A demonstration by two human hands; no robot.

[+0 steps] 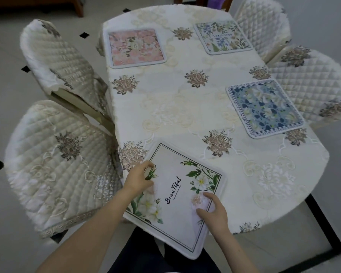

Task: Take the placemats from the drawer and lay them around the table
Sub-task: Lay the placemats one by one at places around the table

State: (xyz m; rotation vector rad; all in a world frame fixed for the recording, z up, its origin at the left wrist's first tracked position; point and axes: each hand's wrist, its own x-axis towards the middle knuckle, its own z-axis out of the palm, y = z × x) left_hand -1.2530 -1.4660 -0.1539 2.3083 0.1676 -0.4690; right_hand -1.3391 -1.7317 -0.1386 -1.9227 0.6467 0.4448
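A white placemat (175,196) with green leaves, white flowers and the word "Beautiful" lies askew at the near left of the table (185,107), its near corner hanging over the edge. My left hand (140,179) rests on its left edge with curled fingertips touching the mat. My right hand (213,210) presses its right side with bent fingers. A pink floral placemat (135,47) lies at the far left, a pale blue-flowered placemat (222,37) at the far right, and a dark blue floral placemat (264,107) at the right side.
The table wears a cream embroidered cloth. Quilted covered chairs stand around it: two on the left (57,164) (61,62) and two on the right (311,83) (264,22). White tiled floor with black insets surrounds everything. My dark trousers show below the table edge.
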